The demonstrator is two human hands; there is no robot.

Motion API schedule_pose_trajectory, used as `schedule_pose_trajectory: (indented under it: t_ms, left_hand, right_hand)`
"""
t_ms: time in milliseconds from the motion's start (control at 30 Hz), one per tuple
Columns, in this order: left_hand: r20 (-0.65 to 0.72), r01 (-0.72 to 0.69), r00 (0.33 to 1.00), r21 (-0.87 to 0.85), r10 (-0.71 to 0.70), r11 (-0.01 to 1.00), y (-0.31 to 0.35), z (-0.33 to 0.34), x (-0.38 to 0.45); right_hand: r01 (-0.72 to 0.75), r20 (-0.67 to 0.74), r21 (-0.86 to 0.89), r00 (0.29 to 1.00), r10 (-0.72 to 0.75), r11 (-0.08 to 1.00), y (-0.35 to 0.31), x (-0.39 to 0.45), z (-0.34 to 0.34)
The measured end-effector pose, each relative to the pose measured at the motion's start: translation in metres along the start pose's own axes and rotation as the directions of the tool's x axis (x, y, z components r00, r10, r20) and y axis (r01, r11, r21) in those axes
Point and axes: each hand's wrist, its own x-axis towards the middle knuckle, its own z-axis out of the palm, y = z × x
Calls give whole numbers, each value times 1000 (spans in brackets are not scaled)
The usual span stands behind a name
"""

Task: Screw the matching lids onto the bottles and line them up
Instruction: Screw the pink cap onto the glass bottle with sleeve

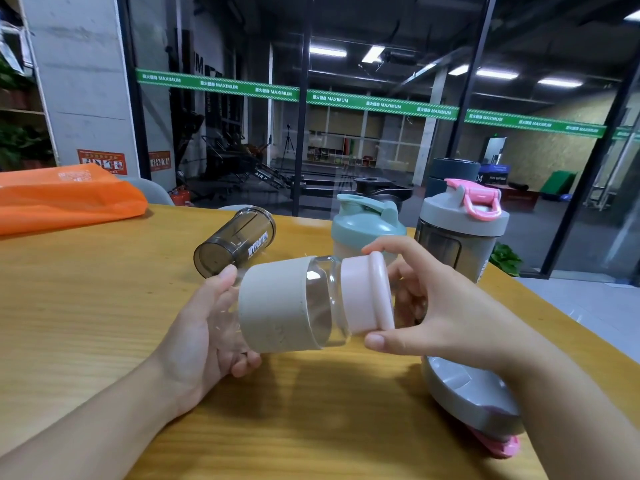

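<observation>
A wooden table (104, 306) with a warm yellow grain fills the foreground; behind it a glass wall (381, 150) carries a green printed band and shows a dim gym room with strip lights. A concrete pillar stands far left beyond the left hand (204, 327), and an orange fabric bag (65, 199) lies flat on the table well beyond that hand.

The left hand cups the base of a clear glass bottle (322, 299) wrapped in a matte grey sleeve, held on its side above the table. The right hand (433, 306) pinches the smooth pale pink lid (367, 296) on the bottle's mouth, thumb below, forefinger on top.

Beyond the left hand's fingertips a smoky translucent cup (235, 242) lies on its side. Just beyond the right hand stand a teal-lidded shaker (363, 220) and a grey shaker with a pink flip cap (464, 223). Under the right wrist lies a grey lid with pink trim (474, 403)
</observation>
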Motion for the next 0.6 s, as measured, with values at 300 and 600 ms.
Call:
schedule_pose_trajectory:
  t_ms: [300, 600]
  left_hand:
    - [180, -50, 983, 59, 39, 997, -2, 4, -3]
    - [271, -104, 960, 98, 74, 990, -7, 4, -4]
  right_hand:
    - [37, -118, -49, 992, -43, 998, -4, -4, -3]
    - [62, -243, 83, 969, -40, 995, 0, -2, -1]
